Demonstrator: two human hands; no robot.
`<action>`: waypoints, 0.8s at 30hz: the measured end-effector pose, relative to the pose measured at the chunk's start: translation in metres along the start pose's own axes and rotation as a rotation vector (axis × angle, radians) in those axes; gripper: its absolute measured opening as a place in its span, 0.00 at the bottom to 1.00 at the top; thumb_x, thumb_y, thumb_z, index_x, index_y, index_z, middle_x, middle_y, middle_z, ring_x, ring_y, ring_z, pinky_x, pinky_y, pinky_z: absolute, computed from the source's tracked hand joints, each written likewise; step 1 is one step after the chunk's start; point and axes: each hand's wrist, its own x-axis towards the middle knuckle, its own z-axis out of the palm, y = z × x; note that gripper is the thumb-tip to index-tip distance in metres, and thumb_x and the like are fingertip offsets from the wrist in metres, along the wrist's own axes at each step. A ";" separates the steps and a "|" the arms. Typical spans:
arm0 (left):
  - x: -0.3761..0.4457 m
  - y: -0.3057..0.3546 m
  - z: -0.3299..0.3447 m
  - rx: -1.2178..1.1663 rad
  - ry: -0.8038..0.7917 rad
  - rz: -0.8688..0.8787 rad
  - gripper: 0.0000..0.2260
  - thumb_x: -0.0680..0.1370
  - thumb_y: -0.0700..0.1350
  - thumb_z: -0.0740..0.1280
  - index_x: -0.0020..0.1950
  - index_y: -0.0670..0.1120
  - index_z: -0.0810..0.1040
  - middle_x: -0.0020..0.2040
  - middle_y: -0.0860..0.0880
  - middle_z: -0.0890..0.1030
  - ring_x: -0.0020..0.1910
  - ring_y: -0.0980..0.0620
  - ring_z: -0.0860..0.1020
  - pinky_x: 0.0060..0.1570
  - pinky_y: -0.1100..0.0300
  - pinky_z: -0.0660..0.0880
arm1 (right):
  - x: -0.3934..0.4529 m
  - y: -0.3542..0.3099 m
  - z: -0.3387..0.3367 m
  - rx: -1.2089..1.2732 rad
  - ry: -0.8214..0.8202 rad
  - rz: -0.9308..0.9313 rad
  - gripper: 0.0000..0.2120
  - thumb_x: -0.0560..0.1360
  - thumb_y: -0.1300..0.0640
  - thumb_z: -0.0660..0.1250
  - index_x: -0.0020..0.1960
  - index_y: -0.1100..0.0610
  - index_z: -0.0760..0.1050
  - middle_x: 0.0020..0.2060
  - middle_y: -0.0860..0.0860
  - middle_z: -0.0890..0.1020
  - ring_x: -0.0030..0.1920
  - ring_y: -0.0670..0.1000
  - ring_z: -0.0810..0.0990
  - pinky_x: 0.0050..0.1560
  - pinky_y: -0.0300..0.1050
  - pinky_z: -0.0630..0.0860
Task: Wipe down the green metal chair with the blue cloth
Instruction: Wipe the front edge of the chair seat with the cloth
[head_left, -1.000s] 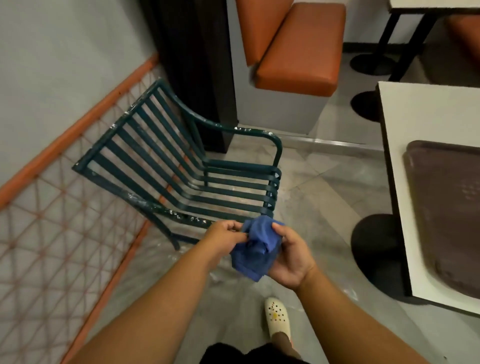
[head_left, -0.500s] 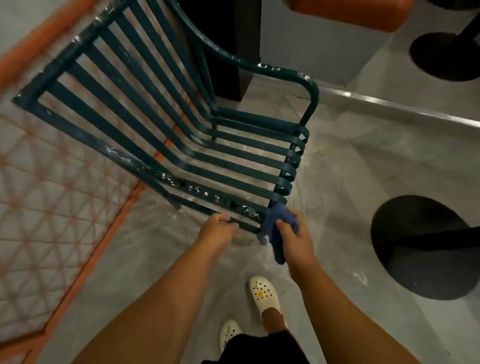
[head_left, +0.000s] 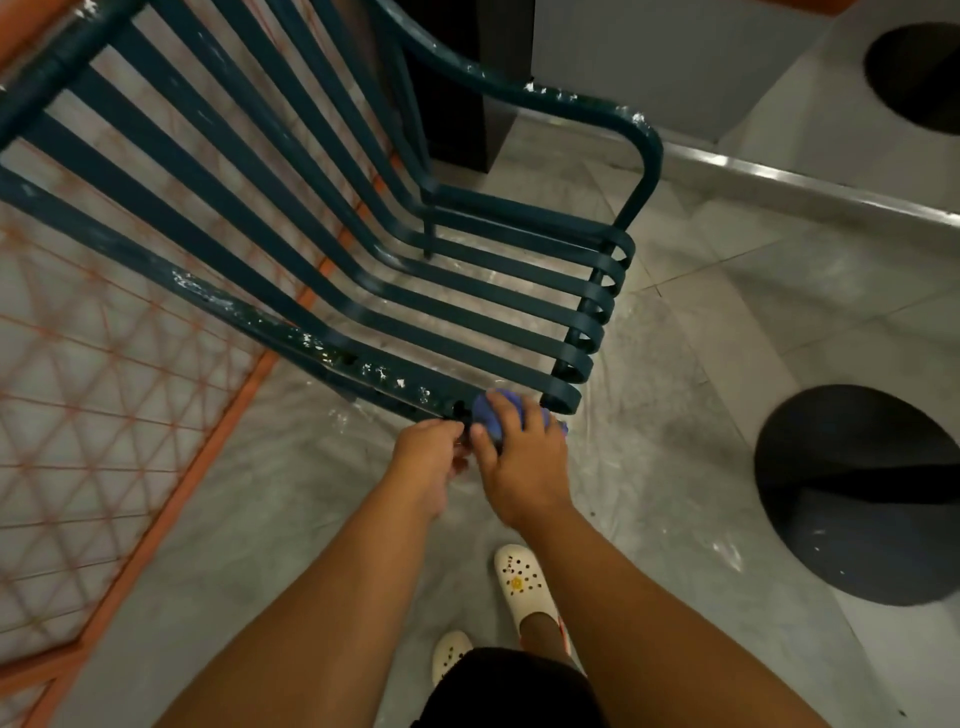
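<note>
The green metal chair (head_left: 467, 312) with slatted seat and back stands tilted in front of me, its near armrest rail flecked with white paint. My right hand (head_left: 519, 462) holds the blue cloth (head_left: 491, 410) bunched over the front end of that near rail, fingers curled over it. Only a small part of the cloth shows under the fingers. My left hand (head_left: 428, 452) grips the same rail just left of the cloth, touching my right hand.
An orange lattice fence (head_left: 104, 415) runs along the left. A dark round table base (head_left: 862, 493) sits on the grey floor to the right, another at the top right (head_left: 919, 73). My white clogs (head_left: 524, 582) stand below the hands. A dark pillar (head_left: 457, 78) is behind the chair.
I have leaned closer to the chair. My right hand moved the cloth up onto the front end of the near rail, and my left hand slid right along the rail to meet it.
</note>
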 end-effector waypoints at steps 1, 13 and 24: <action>-0.002 0.002 0.002 -0.022 0.006 -0.022 0.09 0.78 0.37 0.60 0.55 0.38 0.77 0.39 0.44 0.80 0.35 0.50 0.77 0.32 0.60 0.75 | -0.010 0.003 0.004 -0.068 0.017 -0.116 0.27 0.78 0.34 0.45 0.75 0.38 0.55 0.76 0.52 0.57 0.75 0.62 0.54 0.74 0.60 0.53; -0.005 0.001 0.006 0.028 -0.010 -0.047 0.10 0.77 0.39 0.62 0.55 0.40 0.79 0.42 0.46 0.83 0.41 0.52 0.80 0.43 0.57 0.72 | 0.001 0.015 -0.002 0.180 -0.008 -0.163 0.25 0.76 0.35 0.49 0.68 0.41 0.67 0.66 0.50 0.70 0.63 0.53 0.67 0.65 0.50 0.66; -0.001 -0.003 0.003 0.018 -0.043 0.006 0.11 0.78 0.35 0.61 0.60 0.37 0.75 0.45 0.43 0.84 0.47 0.50 0.83 0.57 0.55 0.76 | 0.055 0.025 -0.042 0.564 -0.514 0.513 0.14 0.80 0.48 0.57 0.41 0.55 0.72 0.33 0.54 0.76 0.25 0.48 0.74 0.25 0.36 0.66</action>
